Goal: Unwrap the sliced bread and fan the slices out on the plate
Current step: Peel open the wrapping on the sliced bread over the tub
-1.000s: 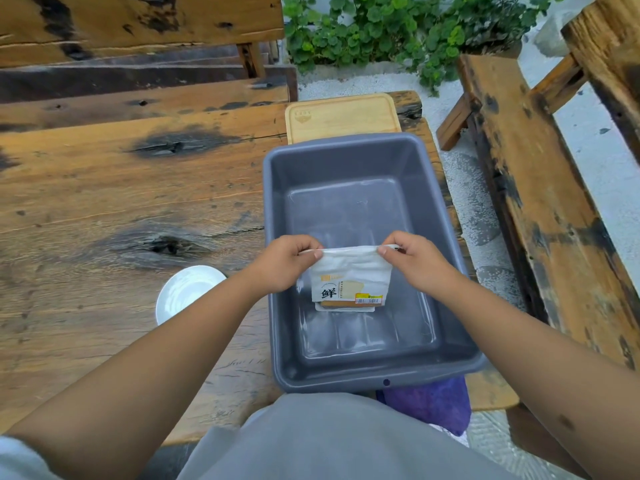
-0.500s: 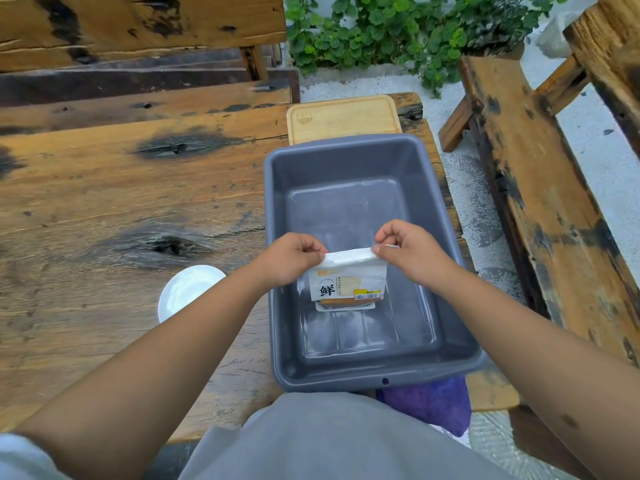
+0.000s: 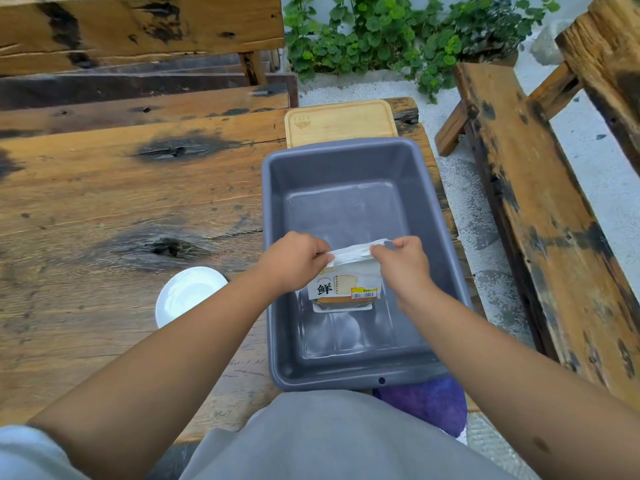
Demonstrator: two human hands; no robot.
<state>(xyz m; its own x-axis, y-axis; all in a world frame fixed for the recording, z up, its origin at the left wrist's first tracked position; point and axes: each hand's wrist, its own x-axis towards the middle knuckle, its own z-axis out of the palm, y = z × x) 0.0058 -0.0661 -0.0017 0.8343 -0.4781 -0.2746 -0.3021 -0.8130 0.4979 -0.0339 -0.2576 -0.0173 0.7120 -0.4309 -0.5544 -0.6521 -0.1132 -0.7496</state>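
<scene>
A white packet of sliced bread (image 3: 346,289) with a black character and a yellow barcode sticker hangs over the grey plastic tub (image 3: 273,271). My left hand (image 3: 294,258) pinches the left end of its top seal. My right hand (image 3: 401,261) pinches the same seal further right, and the seal is pulled taut and slanted between them. Brown crust shows through the packet's lower edge. A small white plate (image 3: 187,292) sits on the wooden table (image 3: 104,202) left of the tub, partly hidden by my left forearm.
A pale wooden cutting board (image 3: 341,123) lies beyond the tub at the table's far edge. A purple cloth (image 3: 426,400) pokes out under the tub's near rim. A wooden bench (image 3: 540,216) stands to the right, with green plants (image 3: 391,32) beyond on gravel.
My hands have drawn closer together on the top seal. The right end of the seal has risen, so it now slants, and the packet has shifted slightly.
</scene>
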